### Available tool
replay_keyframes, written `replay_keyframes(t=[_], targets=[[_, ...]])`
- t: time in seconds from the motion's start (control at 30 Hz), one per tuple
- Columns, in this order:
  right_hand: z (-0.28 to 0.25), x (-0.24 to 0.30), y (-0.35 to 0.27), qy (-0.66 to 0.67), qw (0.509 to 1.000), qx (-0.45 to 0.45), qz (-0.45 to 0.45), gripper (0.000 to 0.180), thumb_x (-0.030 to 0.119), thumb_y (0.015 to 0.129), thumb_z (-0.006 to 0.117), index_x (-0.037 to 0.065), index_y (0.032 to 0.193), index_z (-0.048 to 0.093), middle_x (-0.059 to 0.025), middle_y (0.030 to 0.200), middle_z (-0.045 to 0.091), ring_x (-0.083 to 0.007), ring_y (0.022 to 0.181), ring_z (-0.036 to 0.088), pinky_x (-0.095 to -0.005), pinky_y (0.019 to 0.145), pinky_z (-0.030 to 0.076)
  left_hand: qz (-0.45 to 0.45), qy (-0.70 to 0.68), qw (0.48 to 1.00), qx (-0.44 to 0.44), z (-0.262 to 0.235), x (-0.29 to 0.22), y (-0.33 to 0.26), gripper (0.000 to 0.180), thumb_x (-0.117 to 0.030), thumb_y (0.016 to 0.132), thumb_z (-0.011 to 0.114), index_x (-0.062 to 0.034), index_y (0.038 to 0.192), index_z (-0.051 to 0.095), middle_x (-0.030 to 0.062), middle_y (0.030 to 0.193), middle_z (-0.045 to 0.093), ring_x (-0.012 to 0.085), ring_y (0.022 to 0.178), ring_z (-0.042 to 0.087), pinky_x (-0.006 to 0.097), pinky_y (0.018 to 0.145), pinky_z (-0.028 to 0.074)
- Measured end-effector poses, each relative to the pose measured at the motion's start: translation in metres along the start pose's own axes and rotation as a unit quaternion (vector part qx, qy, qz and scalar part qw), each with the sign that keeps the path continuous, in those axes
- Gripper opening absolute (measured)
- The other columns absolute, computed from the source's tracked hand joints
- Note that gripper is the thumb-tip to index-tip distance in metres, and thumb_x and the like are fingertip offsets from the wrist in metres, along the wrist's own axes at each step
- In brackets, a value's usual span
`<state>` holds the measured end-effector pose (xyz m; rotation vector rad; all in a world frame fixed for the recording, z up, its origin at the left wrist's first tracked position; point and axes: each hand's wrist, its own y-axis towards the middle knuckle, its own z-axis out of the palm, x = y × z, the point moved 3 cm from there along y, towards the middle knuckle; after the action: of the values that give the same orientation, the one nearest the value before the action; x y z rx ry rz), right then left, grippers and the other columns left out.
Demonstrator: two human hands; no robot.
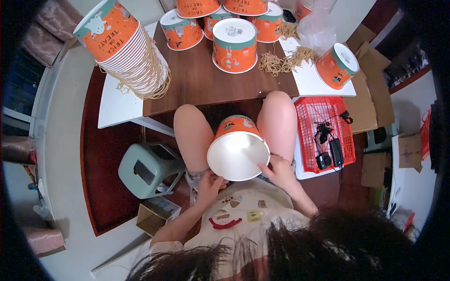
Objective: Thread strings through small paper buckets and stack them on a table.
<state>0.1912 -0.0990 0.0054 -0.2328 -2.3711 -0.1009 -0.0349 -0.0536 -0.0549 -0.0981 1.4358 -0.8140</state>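
An orange paper bucket [238,157] rests tilted between my thighs, its white inside and open mouth turned toward me. My right hand [280,172] grips the rim at the right, thumb lying over the edge inside and fingers on the outer wall. Close by the rim's lower left, my left hand [210,188] is closed, fingertips pinched together; what they hold, if anything, is too small to make out. On the table, a tall stack of nested buckets [126,51] leans at the left with tan cords hanging down its side.
Upside-down orange buckets [234,47] stand in a group on the brown table [197,84]. Tan cords [276,63] lie beside them, near a clear plastic bag [317,32] and another bucket [337,65]. A red basket [307,136] with black adapters sits right; a grey-green stool [136,173] stands left.
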Motion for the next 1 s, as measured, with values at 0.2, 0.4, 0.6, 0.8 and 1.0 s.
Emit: replay_keyframes(t=[0.2,0.4,0.6,0.8,1.0], targets=[[-0.004,0.011,-0.005,-0.014,0.999,-0.029,-0.022,0.018,0.018,0.075,0.057,0.0,0.074,0.056,-0.0161,0.065,0.054,-0.0322,0.057,0.054,-0.0386,0.052,0.043,0.049,-0.026,0.996,-0.076,-0.001,-0.008,0.008,0.015,-0.001,0.08,0.051,0.0059,0.092,0.045,0.0109,0.085,0.055,0.0142,0.072,0.057,0.026,0.06,0.054],[-0.011,0.021,-0.02,-0.07,0.997,-0.005,-0.041,0.019,0.021,0.073,0.058,0.004,0.066,0.056,-0.0119,0.064,0.056,-0.0278,0.054,0.056,-0.0374,0.049,0.046,0.031,-0.021,0.994,-0.104,0.002,-0.008,0.008,0.016,0.0,0.079,0.051,0.006,0.092,0.045,0.0114,0.088,0.055,0.0149,0.073,0.057,0.026,0.059,0.054],[0.006,0.053,-0.021,0.08,0.977,0.046,-0.194,0.015,0.011,0.071,0.058,0.005,0.085,0.06,-0.0081,0.073,0.056,-0.0256,0.06,0.057,-0.034,0.053,0.048,0.05,-0.076,0.993,-0.07,0.006,0.011,0.008,0.021,0.002,0.078,0.051,0.0046,0.097,0.044,0.0118,0.092,0.055,0.0158,0.079,0.057,0.025,0.065,0.052],[0.071,0.046,0.0,0.024,0.985,0.089,-0.143,0.023,0.014,0.072,0.056,0.008,0.095,0.057,-0.0102,0.082,0.054,-0.0296,0.066,0.057,-0.0397,0.061,0.048,0.062,-0.09,0.993,-0.033,0.005,0.021,0.006,0.029,0.005,0.078,0.046,0.0025,0.106,0.041,0.0118,0.094,0.054,0.0173,0.085,0.056,0.026,0.071,0.051],[0.077,0.043,0.003,0.07,0.983,0.11,-0.126,0.025,0.013,0.072,0.056,0.007,0.096,0.057,-0.0109,0.082,0.056,-0.0295,0.069,0.057,-0.0392,0.061,0.047,0.068,-0.127,0.989,-0.02,0.005,0.023,0.006,0.029,0.007,0.079,0.04,0.0025,0.107,0.041,0.0116,0.097,0.053,0.0169,0.087,0.055,0.026,0.074,0.05]])
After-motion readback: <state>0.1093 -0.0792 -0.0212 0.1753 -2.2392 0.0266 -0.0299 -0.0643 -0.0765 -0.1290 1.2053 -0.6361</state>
